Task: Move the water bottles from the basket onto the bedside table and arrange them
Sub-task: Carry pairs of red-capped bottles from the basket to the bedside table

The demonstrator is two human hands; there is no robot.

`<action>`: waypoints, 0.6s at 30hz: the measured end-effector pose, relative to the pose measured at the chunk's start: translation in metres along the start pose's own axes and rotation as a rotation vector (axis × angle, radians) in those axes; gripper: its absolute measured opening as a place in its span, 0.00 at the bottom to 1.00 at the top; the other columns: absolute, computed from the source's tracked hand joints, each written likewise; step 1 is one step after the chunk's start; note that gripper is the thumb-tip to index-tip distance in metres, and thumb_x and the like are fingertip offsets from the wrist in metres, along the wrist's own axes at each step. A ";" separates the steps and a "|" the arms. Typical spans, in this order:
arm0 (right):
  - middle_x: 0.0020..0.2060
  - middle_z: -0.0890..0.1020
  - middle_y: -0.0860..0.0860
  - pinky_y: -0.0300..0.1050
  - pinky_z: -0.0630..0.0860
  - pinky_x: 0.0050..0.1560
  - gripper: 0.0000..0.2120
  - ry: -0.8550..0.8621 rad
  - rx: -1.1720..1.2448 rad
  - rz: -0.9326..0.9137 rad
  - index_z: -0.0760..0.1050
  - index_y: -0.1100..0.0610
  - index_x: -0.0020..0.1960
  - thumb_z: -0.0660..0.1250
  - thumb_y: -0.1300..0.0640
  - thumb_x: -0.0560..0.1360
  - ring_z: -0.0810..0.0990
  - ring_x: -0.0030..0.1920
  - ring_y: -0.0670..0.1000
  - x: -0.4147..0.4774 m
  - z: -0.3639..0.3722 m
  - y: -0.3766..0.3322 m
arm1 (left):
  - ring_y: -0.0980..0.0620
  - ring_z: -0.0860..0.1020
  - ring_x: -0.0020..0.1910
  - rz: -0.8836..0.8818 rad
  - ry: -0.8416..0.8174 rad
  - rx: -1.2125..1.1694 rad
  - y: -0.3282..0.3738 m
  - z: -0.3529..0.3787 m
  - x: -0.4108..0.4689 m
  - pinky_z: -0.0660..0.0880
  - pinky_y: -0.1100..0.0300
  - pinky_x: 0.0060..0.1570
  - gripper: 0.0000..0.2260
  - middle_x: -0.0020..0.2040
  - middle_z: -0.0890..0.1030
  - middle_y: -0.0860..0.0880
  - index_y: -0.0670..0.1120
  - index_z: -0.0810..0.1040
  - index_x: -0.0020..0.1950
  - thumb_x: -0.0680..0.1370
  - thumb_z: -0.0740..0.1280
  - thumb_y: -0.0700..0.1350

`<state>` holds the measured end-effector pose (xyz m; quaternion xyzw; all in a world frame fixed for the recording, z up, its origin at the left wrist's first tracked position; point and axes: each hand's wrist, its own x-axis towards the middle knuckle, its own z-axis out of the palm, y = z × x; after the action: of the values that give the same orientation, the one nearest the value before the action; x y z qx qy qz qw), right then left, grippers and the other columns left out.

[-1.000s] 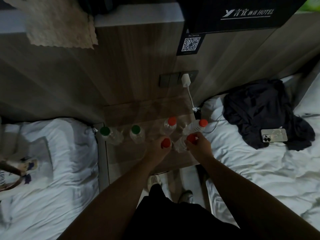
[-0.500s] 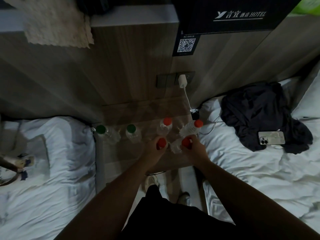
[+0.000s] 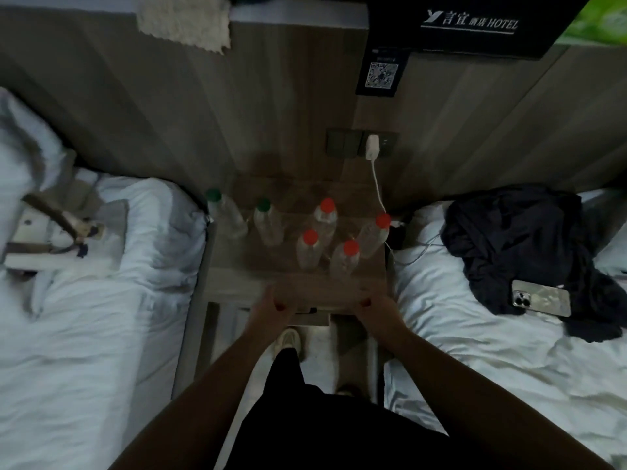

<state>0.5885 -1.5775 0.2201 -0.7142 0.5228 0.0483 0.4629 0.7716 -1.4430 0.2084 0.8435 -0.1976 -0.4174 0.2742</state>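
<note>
Several clear water bottles stand upright on the wooden bedside table [image 3: 237, 283]. Two with green caps [image 3: 225, 217] [image 3: 266, 225] stand at the left. Several with red caps stand at the right, in two short rows: one front left [image 3: 308, 251], one front right [image 3: 346, 261], one at the back [image 3: 326, 218], one leaning toward the right edge [image 3: 375, 234]. My left hand [image 3: 271, 308] and my right hand [image 3: 376, 308] hover at the table's front edge, apart from the bottles, fingers loosely curled and holding nothing. The basket [image 3: 51, 232] lies on the left bed.
White beds flank the table on both sides. Dark clothing [image 3: 522, 245] and a phone [image 3: 541, 297] lie on the right bed. A white charger [image 3: 372, 147] hangs from the wall socket, its cable running down beside the bottles. My shoes show on the floor below.
Both hands have let go of the two front red-capped bottles and drawn back to the table's front edge. The bottles stay standing.
</note>
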 end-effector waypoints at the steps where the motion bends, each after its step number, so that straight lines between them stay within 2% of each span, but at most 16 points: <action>1: 0.41 0.76 0.49 0.41 0.70 0.42 0.06 -0.040 0.011 -0.016 0.70 0.53 0.53 0.64 0.57 0.77 0.76 0.42 0.51 -0.008 -0.003 0.007 | 0.48 0.79 0.42 -0.016 0.028 -0.014 -0.006 0.005 -0.016 0.76 0.56 0.42 0.20 0.44 0.80 0.48 0.48 0.71 0.64 0.73 0.70 0.48; 4: 0.38 0.76 0.44 0.38 0.72 0.38 0.11 -0.169 -0.040 -0.069 0.72 0.55 0.58 0.64 0.53 0.78 0.78 0.42 0.48 -0.033 -0.006 0.033 | 0.51 0.76 0.37 -0.078 0.089 -0.040 -0.026 0.029 -0.068 0.71 0.60 0.37 0.17 0.39 0.77 0.52 0.48 0.73 0.62 0.74 0.70 0.47; 6: 0.41 0.75 0.40 0.35 0.71 0.40 0.14 -0.244 -0.050 -0.089 0.71 0.54 0.62 0.65 0.52 0.78 0.76 0.42 0.43 -0.046 -0.006 0.046 | 0.51 0.75 0.37 -0.084 0.125 -0.050 -0.037 0.043 -0.103 0.70 0.60 0.38 0.17 0.37 0.76 0.55 0.46 0.73 0.62 0.74 0.70 0.45; 8: 0.47 0.77 0.46 0.35 0.71 0.42 0.14 -0.328 -0.072 -0.102 0.70 0.53 0.62 0.65 0.52 0.77 0.74 0.43 0.41 -0.066 -0.003 0.055 | 0.50 0.76 0.38 -0.101 0.177 -0.088 -0.049 0.058 -0.142 0.70 0.60 0.37 0.16 0.37 0.76 0.55 0.45 0.74 0.61 0.74 0.70 0.43; 10: 0.52 0.78 0.50 0.40 0.71 0.47 0.17 -0.387 -0.115 -0.121 0.70 0.53 0.63 0.65 0.51 0.76 0.76 0.49 0.47 -0.085 0.001 0.060 | 0.49 0.78 0.40 -0.114 0.234 -0.126 -0.060 0.068 -0.177 0.70 0.63 0.35 0.16 0.38 0.76 0.54 0.45 0.74 0.61 0.74 0.70 0.42; 12: 0.57 0.78 0.51 0.43 0.72 0.51 0.17 -0.423 -0.179 -0.156 0.71 0.52 0.63 0.64 0.51 0.76 0.77 0.55 0.51 -0.100 0.009 0.062 | 0.54 0.78 0.39 -0.149 0.294 -0.164 -0.069 0.074 -0.210 0.70 0.68 0.31 0.17 0.44 0.78 0.50 0.47 0.73 0.62 0.74 0.69 0.43; 13: 0.58 0.78 0.51 0.44 0.73 0.52 0.16 -0.452 -0.211 -0.165 0.71 0.51 0.63 0.64 0.51 0.76 0.77 0.56 0.51 -0.106 0.012 0.061 | 0.54 0.77 0.40 -0.164 0.329 -0.184 -0.073 0.075 -0.225 0.71 0.69 0.32 0.17 0.46 0.79 0.49 0.47 0.72 0.63 0.75 0.69 0.43; 16: 0.58 0.76 0.50 0.43 0.72 0.50 0.17 -0.570 -0.299 -0.212 0.69 0.50 0.64 0.64 0.52 0.76 0.76 0.53 0.49 -0.121 0.021 0.055 | 0.51 0.79 0.44 -0.227 0.430 -0.241 -0.091 0.079 -0.265 0.72 0.62 0.43 0.18 0.48 0.79 0.48 0.48 0.72 0.64 0.75 0.69 0.46; 18: 0.58 0.76 0.50 0.43 0.72 0.51 0.19 -0.592 -0.359 -0.259 0.68 0.51 0.66 0.64 0.53 0.76 0.75 0.53 0.49 -0.131 0.027 0.052 | 0.49 0.79 0.47 -0.285 0.455 -0.278 -0.107 0.086 -0.287 0.73 0.58 0.47 0.19 0.50 0.80 0.47 0.47 0.70 0.65 0.75 0.69 0.46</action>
<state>0.5000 -1.4678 0.2455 -0.7994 0.2549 0.2849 0.4635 0.5480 -1.2247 0.2697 0.8890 0.0482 -0.2750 0.3630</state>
